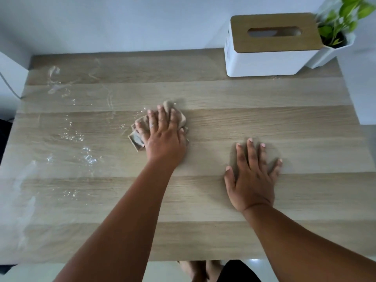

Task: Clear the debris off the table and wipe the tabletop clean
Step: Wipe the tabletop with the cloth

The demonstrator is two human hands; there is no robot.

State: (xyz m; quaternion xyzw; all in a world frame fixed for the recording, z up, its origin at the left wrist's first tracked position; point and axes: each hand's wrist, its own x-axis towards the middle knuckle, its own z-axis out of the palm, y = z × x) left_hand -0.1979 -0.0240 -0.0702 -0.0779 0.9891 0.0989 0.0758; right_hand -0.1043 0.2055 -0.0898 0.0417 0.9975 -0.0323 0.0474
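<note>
Pressing down on a crumpled beige cloth [142,131] near the middle of the surface [223,123], the person's left hand [164,135] lies on top of it with fingers spread and mostly straight, so it's more of a flat push than a grab. The cloth pokes out past the fingertips and to the left of the hand, where a folded corner shows.

The right hand [252,176] is flat on the bare wood to the right, fingers fanned out, holding nothing, well apart from the cloth.

The surface is light wood-grain with wide bands. Its left half is a mess: wet-looking streaks and droplets [85,155] run from the far left corner down toward the near left edge, with a pale smeary patch along that edge. The stuff starts just left of the cloth.

At the far right corner sits a white tissue box [264,62] with a wooden lid and an oval slot. Just beside it, on its right, is a small green plant [343,19] in a white pot. There's some faint marking on the box's left side, way too blurry to read, so no brand or label to report.
</note>
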